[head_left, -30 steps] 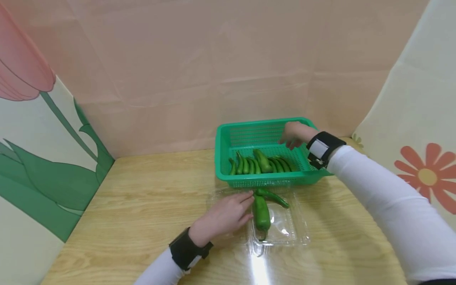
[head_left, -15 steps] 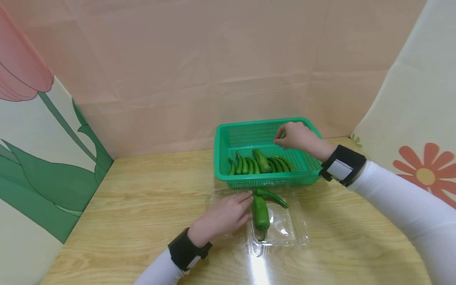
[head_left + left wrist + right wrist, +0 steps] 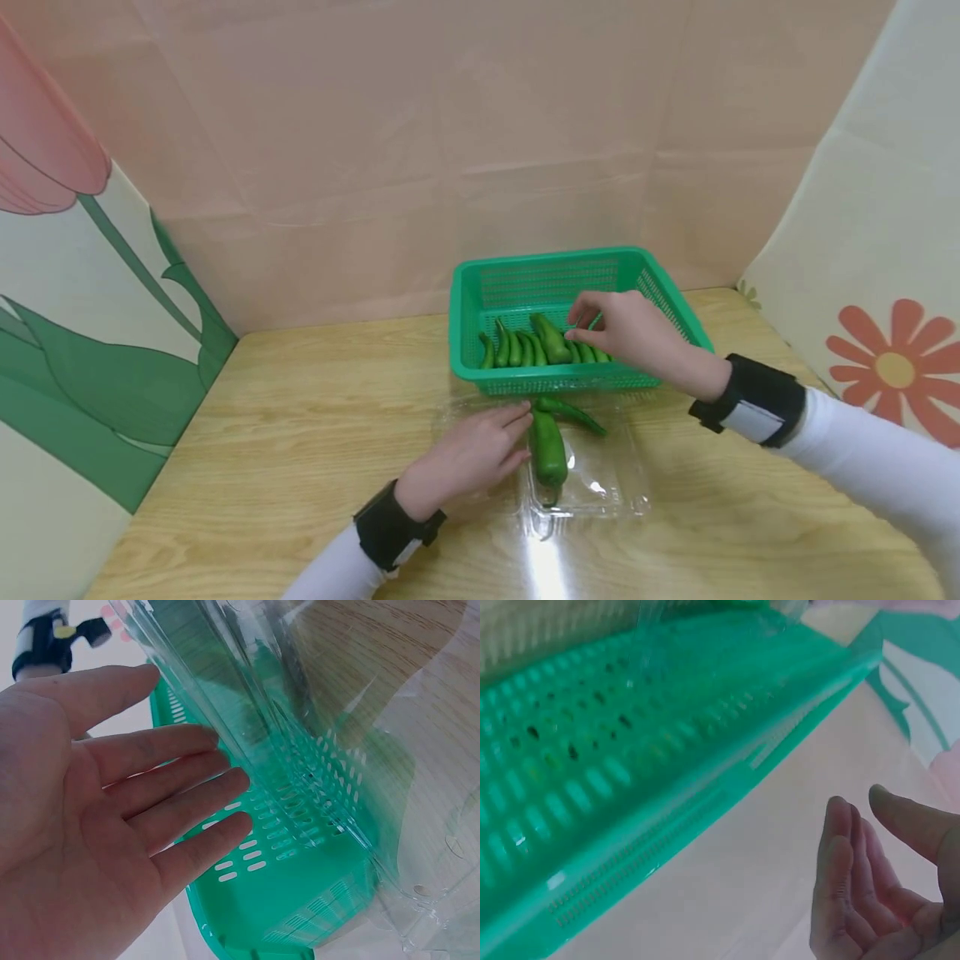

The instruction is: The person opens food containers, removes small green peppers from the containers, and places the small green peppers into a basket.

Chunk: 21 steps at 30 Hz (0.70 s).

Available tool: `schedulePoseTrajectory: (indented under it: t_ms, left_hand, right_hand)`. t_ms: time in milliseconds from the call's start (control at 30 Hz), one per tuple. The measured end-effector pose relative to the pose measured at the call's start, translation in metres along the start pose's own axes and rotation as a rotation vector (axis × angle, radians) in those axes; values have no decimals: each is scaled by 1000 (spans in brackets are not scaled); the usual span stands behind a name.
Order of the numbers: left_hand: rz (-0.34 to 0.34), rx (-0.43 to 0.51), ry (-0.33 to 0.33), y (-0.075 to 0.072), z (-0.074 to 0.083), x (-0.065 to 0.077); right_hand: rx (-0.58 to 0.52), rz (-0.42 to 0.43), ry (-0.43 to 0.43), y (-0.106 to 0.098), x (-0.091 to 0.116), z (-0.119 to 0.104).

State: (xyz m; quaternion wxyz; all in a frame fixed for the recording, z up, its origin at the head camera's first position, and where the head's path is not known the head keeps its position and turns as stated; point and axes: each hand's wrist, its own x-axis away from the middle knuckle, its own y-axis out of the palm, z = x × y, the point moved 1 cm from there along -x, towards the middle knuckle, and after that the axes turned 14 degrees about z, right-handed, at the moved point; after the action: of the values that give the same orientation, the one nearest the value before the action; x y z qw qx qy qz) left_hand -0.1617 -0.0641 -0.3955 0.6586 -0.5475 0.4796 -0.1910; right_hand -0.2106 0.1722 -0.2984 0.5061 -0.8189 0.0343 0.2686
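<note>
My left hand (image 3: 472, 450) rests with extended fingers along the left side of a clear plastic clamshell box (image 3: 600, 487). Inside that box lie a thick green pepper (image 3: 550, 454) and a slim curved green chili (image 3: 577, 414). The left wrist view shows the fingertips right at the clear plastic wall. My right hand (image 3: 630, 332) is over the right part of a green slotted basket (image 3: 468, 321), near a row of green chilies (image 3: 516, 348) with a thicker pepper (image 3: 551, 340) among them. In the right wrist view, thumb and fingers (image 3: 832, 877) stand apart with nothing between.
The basket stands behind the box on a wood-grain table (image 3: 315, 442). A pinkish sheet (image 3: 360, 167) hangs behind it. Printed sheets border the sides, with a tulip (image 3: 45, 125) on the left and a red flower (image 3: 896, 367) on the right.
My right hand has moved from the basket's back right toward the front, closer over the chilies at the right of the row. The left hand and box have stayed put.
</note>
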Motion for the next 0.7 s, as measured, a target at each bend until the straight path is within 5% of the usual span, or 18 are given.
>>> schedulePoseTrajectory:
  t_ms: [433,700]
  left_hand:
    - [18,8,8,3,-1,0]
    - [16,9,5,1,0,-1]
  right_hand:
    - [14,102,-177,24,46,-6]
    - [51,44,-214,49,65,-1]
